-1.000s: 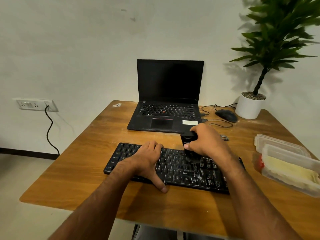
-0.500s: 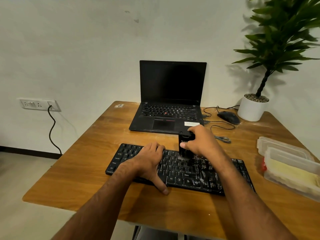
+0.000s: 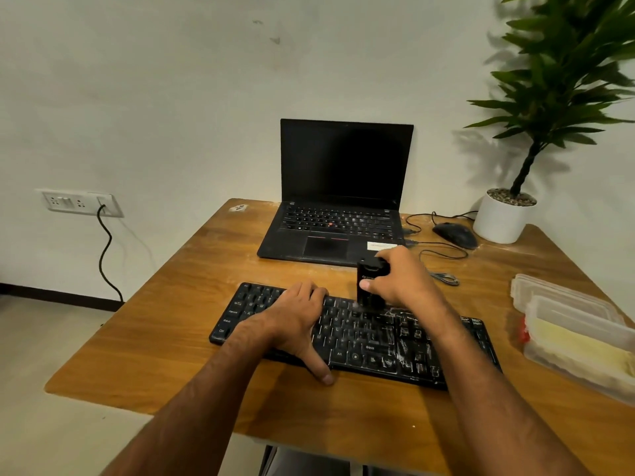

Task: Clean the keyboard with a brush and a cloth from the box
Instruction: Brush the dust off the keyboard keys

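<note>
A black keyboard lies across the middle of the wooden table, with white dust on its right half. My left hand rests flat on its left part, fingers over the keys and thumb at the front edge. My right hand grips a black brush held upright, its lower end on the top key rows near the keyboard's middle. At the right edge sits a clear plastic box holding a yellow cloth; its lid lies behind it.
A black laptop stands open at the back of the table. To its right are a black mouse with its cable and a white potted plant. A wall socket with a black cord is at the left.
My right hand has moved the brush from the keyboard's middle rows back to its top rows. My left hand has kept its place on the keyboard.
</note>
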Demonstrator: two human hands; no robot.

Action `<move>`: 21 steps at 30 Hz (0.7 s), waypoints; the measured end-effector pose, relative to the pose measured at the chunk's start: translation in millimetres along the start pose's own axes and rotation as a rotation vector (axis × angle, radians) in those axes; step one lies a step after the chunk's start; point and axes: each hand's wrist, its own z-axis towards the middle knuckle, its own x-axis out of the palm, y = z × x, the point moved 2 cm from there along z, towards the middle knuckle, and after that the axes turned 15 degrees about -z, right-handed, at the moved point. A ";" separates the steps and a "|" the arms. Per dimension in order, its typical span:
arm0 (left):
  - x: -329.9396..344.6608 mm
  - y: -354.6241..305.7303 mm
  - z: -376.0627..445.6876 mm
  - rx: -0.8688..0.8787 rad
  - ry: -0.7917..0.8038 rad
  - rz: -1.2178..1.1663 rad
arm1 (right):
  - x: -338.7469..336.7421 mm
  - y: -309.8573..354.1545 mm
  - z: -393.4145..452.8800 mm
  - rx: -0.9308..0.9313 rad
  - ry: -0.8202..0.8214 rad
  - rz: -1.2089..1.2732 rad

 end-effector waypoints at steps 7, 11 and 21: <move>-0.1 -1.4 0.7 0.007 -0.001 0.009 | -10.8 4.5 -5.4 -0.068 -0.065 0.180; -0.2 -1.7 0.0 -0.003 -0.004 0.021 | 9.0 16.8 -7.1 -0.117 -0.077 0.146; 1.0 -1.0 1.7 0.002 0.002 0.013 | -24.7 -16.0 -11.3 0.014 -0.068 -0.040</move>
